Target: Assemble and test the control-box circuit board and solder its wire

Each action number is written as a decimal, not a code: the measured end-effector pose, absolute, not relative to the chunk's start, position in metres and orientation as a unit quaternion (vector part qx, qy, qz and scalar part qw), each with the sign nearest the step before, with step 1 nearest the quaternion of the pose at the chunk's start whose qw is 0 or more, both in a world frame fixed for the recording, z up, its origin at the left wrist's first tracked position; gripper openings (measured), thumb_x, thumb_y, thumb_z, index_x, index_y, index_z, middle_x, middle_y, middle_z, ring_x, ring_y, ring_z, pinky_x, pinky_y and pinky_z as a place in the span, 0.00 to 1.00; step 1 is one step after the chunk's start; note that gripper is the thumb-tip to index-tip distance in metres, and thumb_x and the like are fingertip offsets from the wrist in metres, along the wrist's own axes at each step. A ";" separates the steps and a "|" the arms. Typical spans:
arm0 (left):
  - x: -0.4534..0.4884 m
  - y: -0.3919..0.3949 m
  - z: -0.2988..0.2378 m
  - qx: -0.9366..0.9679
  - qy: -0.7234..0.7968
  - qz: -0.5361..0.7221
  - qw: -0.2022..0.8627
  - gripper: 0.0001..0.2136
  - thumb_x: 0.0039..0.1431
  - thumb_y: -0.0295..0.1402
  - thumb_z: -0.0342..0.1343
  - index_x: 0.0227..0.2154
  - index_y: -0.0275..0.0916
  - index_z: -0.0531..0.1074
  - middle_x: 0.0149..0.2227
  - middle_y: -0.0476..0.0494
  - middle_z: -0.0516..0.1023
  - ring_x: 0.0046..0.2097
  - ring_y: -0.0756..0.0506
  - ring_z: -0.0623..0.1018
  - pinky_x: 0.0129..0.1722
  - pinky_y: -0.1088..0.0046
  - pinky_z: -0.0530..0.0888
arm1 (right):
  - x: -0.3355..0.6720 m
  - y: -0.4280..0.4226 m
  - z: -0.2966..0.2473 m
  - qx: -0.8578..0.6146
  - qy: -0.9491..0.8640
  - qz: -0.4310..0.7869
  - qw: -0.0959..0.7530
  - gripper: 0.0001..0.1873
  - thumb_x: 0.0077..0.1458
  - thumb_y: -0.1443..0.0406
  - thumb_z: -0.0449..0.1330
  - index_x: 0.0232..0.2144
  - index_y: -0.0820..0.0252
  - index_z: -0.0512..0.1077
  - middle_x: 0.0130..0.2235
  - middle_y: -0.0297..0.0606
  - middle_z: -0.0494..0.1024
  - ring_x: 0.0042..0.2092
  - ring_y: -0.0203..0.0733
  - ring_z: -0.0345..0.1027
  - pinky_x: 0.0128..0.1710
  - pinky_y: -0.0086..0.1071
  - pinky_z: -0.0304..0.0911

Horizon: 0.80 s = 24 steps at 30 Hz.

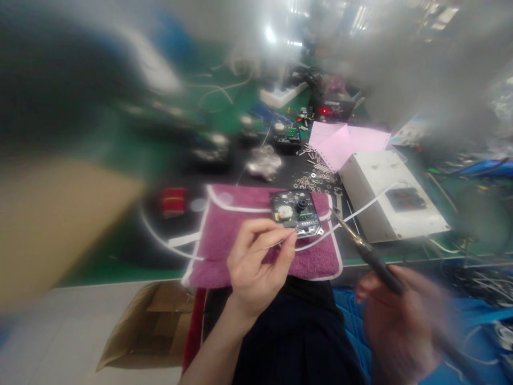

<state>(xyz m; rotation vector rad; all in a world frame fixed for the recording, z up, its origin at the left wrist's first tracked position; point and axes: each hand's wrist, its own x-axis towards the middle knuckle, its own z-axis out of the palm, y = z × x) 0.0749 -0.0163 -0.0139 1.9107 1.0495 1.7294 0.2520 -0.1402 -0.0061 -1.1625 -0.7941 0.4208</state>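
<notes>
A small dark circuit board (297,212) lies on a purple towel (232,230) at the bench's front edge. My left hand (258,262) is pinched shut on a thin solder wire (280,244) whose end reaches the board's near edge. My right hand (396,321), blurred at the lower right, grips a soldering iron (372,256). The iron's tip (334,215) points up and left, close to the board's right edge.
A white box (390,195) stands right of the towel with a white cable crossing in front. Pink papers (340,141), scattered screws and washers (316,179), and other boards lie behind. A cardboard box (148,326) sits on the floor below.
</notes>
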 end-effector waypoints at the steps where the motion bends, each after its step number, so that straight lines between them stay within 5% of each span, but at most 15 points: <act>1: 0.075 -0.016 -0.014 0.675 0.370 0.613 0.179 0.12 0.62 0.21 0.69 0.45 0.41 0.82 0.42 0.46 0.80 0.41 0.48 0.81 0.41 0.69 0.81 | 0.252 -0.139 -0.008 -0.531 -0.359 0.191 0.743 0.14 0.69 0.62 0.58 0.51 0.60 0.77 0.35 0.38 0.84 0.31 0.42 0.78 0.28 0.34 0.72; 24: 0.074 -0.017 -0.016 0.679 0.373 0.605 0.183 0.12 0.61 0.21 0.69 0.44 0.41 0.82 0.42 0.47 0.81 0.42 0.48 0.81 0.41 0.70 0.81 | 0.276 -0.108 -0.045 -0.571 -0.477 0.020 0.668 0.14 0.68 0.62 0.61 0.54 0.56 0.76 0.41 0.38 0.80 0.32 0.40 0.78 0.25 0.34 0.72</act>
